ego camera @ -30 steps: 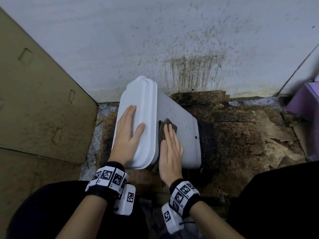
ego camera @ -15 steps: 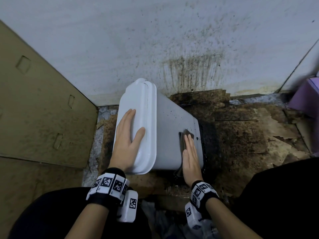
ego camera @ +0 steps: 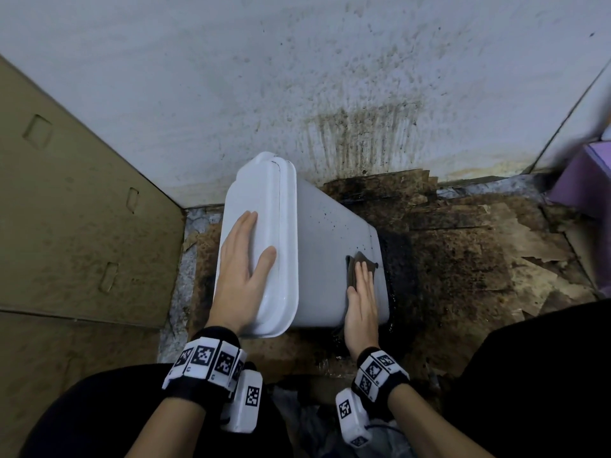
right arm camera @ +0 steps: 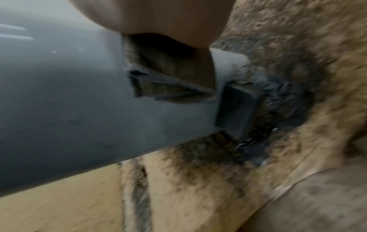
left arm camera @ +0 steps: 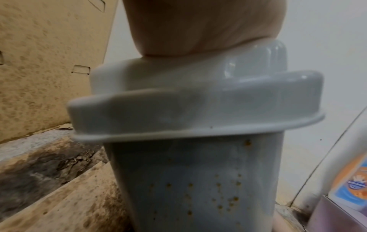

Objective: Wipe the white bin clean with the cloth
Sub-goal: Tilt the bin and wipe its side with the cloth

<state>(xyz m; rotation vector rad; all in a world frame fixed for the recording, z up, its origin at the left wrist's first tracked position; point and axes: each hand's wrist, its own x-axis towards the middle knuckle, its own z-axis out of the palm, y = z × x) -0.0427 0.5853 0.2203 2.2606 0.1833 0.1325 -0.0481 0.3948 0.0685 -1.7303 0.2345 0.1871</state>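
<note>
The white bin [ego camera: 322,246] lies tipped on its side on the floor, lid to the left, base to the right. My left hand [ego camera: 246,259] rests flat on the lid [ego camera: 264,226] with straight fingers. My right hand [ego camera: 362,292] presses a dark brown cloth [ego camera: 358,262] flat against the bin's side near the base. In the right wrist view the folded cloth [right arm camera: 168,78] sits under my palm beside the bin's dark base [right arm camera: 236,109]. The left wrist view shows the lid [left arm camera: 198,102] and orange-brown specks on the bin's wall [left arm camera: 208,188].
Soiled, wet cardboard [ego camera: 463,266] covers the floor, blackened next to the bin's base. A stained white wall [ego camera: 330,94] stands right behind the bin. A cardboard panel [ego camera: 66,209] leans at the left. A purple box [ego camera: 585,180] sits at the right edge.
My right hand has slid the cloth to the right along the bin's side, from beside the lid to near the base. The left hand has stayed on the lid.
</note>
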